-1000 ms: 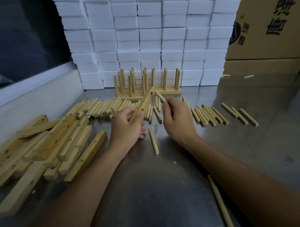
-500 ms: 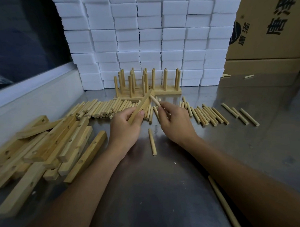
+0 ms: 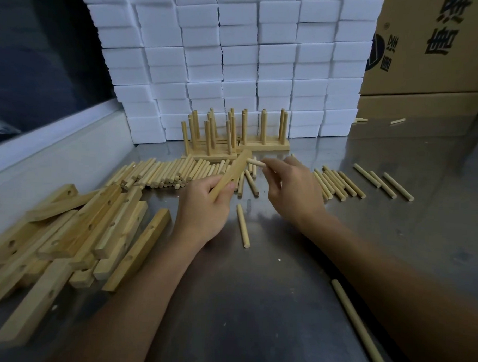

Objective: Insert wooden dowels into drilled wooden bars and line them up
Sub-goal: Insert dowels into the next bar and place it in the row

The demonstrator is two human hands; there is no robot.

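My left hand (image 3: 208,207) grips a drilled wooden bar (image 3: 234,171), tilted up and away from me. My right hand (image 3: 291,188) pinches a short wooden dowel (image 3: 254,162), its free end close to the bar's upper end. Behind them stand several finished bars with upright dowels (image 3: 234,132), lined up in rows. Loose dowels (image 3: 165,173) lie in a row to the left, and more loose dowels (image 3: 338,183) lie to the right. A pile of drilled bars (image 3: 90,229) lies at the left. One single dowel (image 3: 243,225) lies between my hands.
The work surface is a metal table (image 3: 282,290). White foam blocks (image 3: 236,59) are stacked behind the finished bars, and cardboard boxes (image 3: 432,52) stand at the back right. A long thin stick (image 3: 360,326) lies by my right forearm. A raised ledge (image 3: 57,147) borders the left.
My right hand has lowered the dowel and turned it toward the bar's upper end. The bar in my left hand has tilted slightly lower.
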